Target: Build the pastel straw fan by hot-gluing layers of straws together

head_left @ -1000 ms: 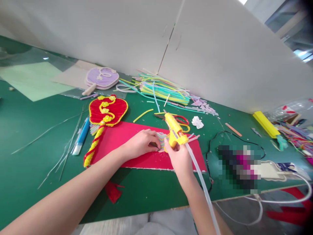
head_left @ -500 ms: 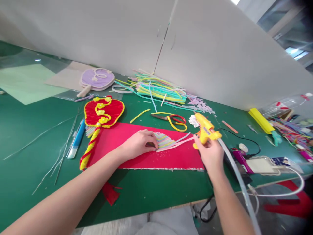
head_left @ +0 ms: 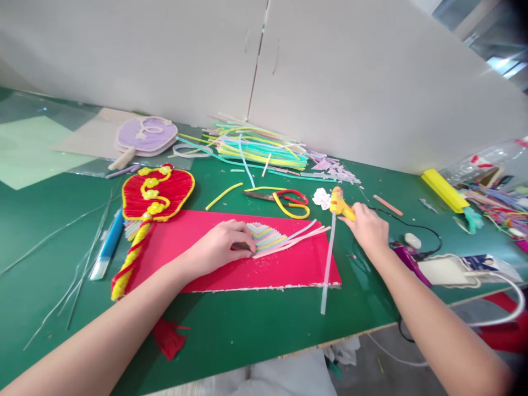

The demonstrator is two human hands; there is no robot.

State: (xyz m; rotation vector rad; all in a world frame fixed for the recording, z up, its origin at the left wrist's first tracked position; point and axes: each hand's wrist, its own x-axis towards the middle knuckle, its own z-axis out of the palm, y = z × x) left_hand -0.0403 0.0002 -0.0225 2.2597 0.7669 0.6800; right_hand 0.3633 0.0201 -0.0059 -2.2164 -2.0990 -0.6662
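My left hand (head_left: 220, 243) rests on the red board (head_left: 173, 234) with its fingers curled closed at the left end of a striped pastel pipe-cleaner piece (head_left: 268, 239). Loose pink and blue ends fan out from this piece to the right. My right hand (head_left: 370, 226) is closed round the handle of a yellow hot glue gun (head_left: 340, 204), held right of the board. A long clear glue stick (head_left: 329, 264) sticks out of the gun toward me. The gun's tip is close to a white crumpled lump (head_left: 322, 198).
Scissors (head_left: 289, 202) with red and yellow handles lie behind the board. A red-and-yellow fan (head_left: 159, 192) overlaps its left end. Beyond are a purple fan (head_left: 146, 135) and a pile of pastel pipe cleaners (head_left: 259, 151). A blue-handled brush (head_left: 108, 242) lies left, a white power strip (head_left: 443, 270) right.
My right hand has moved the glue gun off the board to the right and turned it, so the glue stick swings leftward. My left hand stays on the striped piece. The view has shifted slightly.
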